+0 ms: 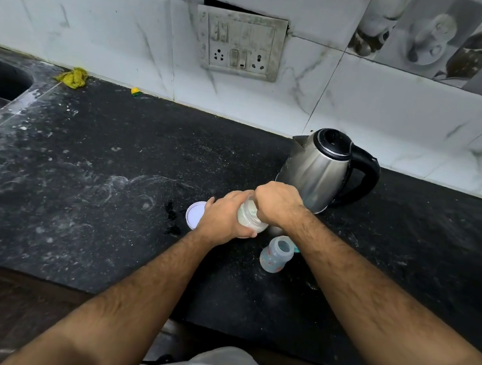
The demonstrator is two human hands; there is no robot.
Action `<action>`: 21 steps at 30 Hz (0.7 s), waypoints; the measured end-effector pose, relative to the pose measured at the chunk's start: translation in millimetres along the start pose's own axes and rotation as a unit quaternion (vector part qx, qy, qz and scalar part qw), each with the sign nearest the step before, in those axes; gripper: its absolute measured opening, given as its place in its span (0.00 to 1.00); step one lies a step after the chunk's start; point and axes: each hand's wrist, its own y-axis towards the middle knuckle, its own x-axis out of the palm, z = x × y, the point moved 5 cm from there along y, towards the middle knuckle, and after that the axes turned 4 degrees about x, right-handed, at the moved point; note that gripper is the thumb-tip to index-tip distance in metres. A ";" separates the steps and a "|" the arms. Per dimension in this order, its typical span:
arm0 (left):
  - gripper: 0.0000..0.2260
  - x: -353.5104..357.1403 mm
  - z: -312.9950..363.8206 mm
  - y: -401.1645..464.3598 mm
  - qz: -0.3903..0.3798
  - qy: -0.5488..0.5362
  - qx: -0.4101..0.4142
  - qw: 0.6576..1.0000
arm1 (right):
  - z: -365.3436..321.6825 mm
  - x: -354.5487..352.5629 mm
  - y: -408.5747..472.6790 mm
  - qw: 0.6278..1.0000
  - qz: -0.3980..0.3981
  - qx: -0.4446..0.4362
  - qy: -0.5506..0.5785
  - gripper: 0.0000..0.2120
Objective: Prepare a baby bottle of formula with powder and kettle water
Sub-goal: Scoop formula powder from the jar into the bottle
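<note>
The powder jar [251, 220] stands on the dark stone table [106, 193], tilted a little toward the person, with pale formula powder showing through its clear wall. Its white lid [195, 215] lies flat on the table just to the left, partly behind the wrist. The step in hand looks like drawing a measure of powder out of the jar. To do it well, the jar should be held steady and low, the scoop brought out level, and carried the short way to the bottle without knocking the rim.

The left hand [223, 218] grips the jar from the side, its fingers [244, 233] curled round the lower wall. The right hand [277, 205] sits over the jar's mouth with its fingers bunched downward into the opening; they seem to pinch a scoop, but the hand hides whatever is inside, so I cannot tell for sure.

The open baby bottle [276, 255] stands just beside the jar, nearer the person, under the right forearm, with no teat on it. The steel electric kettle [319, 170] stands behind, lid shut, spout pointing left.
</note>
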 end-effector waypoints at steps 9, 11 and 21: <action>0.33 -6.8 4.8 5.5 -0.041 -0.058 0.023 0.997 | 14.3 -1.5 -4.8 0.998 0.039 -0.034 0.032 0.10; 0.30 -10.9 8.2 5.8 -0.052 -0.072 0.032 0.996 | 15.1 -2.7 -6.7 0.997 0.048 -0.046 0.030 0.10; 0.30 -16.6 16.3 8.0 -0.118 -0.079 0.028 0.989 | 7.4 1.3 -11.6 0.992 0.050 -0.115 0.003 0.12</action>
